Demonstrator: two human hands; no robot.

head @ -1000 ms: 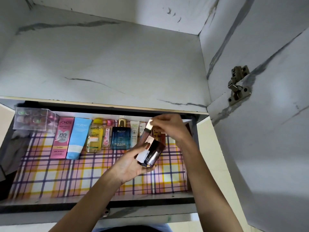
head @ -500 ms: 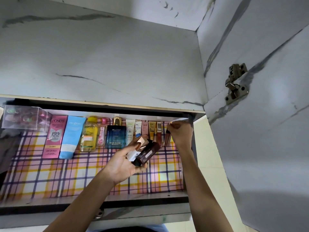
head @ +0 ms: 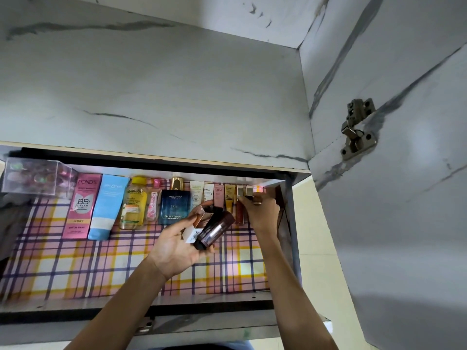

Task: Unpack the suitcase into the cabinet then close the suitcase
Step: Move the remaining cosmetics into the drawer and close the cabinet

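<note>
Left hand point(head: 177, 246) cupped palm-up in front of the cologne bottle point(head: 174, 203), gripping several dark cosmetic tubes point(head: 214, 229) as ready stock. Right hand point(head: 262, 210), right of that bottle, pinching a gold-capped tube point(head: 249, 193) upright to extend the row along the drawer point(head: 126, 261) back. Suitcase unseen.

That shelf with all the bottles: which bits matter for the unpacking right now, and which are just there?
In use:
left hand holding dark bottle and small box
right hand placing a small item
checked shelf liner

Just there:
door hinge
clear box
</note>
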